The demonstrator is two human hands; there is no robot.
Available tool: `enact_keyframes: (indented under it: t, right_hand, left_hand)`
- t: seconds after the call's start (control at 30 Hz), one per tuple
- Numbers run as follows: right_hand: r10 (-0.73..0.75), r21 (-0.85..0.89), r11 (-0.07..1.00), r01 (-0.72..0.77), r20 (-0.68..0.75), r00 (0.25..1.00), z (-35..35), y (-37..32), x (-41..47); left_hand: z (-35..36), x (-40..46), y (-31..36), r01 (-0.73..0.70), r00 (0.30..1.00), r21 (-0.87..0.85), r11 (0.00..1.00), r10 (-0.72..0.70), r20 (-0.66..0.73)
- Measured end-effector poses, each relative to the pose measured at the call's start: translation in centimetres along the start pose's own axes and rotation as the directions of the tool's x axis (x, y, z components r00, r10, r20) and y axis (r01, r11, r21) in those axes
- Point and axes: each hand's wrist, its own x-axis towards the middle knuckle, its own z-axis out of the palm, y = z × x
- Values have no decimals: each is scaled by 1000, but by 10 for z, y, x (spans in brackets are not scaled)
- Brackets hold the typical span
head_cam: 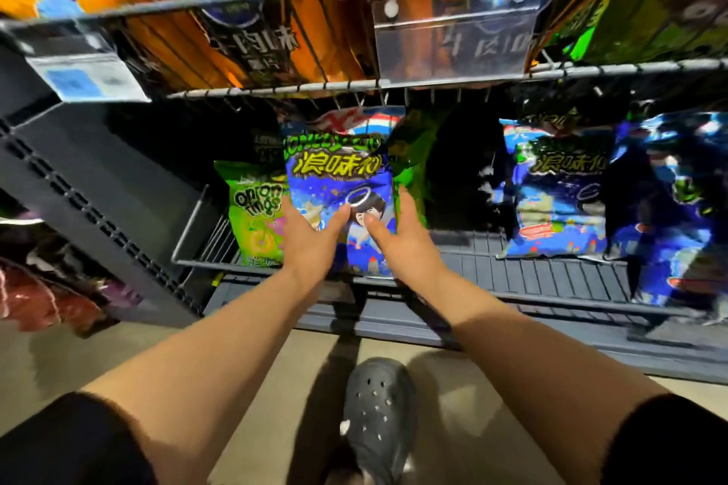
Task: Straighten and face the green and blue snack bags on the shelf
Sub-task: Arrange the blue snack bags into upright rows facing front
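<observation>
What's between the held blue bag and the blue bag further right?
Head view: bare slatted shelf floor and dark gap between held bag and right bag; nothing stands there.

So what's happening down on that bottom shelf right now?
Left hand and right hand grip blue snack bag, upright, front out. Green bag beside it. Nothing blocking.

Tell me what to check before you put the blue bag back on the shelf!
1. Both hands hold the blue bag, left hand and right hand: ok.
2. Bag front faces out: ok.
3. Bag upright: ok.
4. Green bag beside it stands straight: not ok, it leans.
5. Room behind the blue bag: cannot tell, too dark.
6. Other blue bags tidy: not ok.
</observation>
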Motion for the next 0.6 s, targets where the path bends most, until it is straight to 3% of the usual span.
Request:
enact_keyframes:
  t: [0.2, 0.6]
  right_hand:
    - [-36, 138, 989, 60, -165, 986, -2, -8, -1]
    - [9, 29, 1000, 4, -430, 903, -138, 33, -26]
  left_hand:
    - [12, -6, 34, -141, 989, -55, 989, 142, 28]
    - [146, -47, 44, -80, 940, -57, 995, 94, 328]
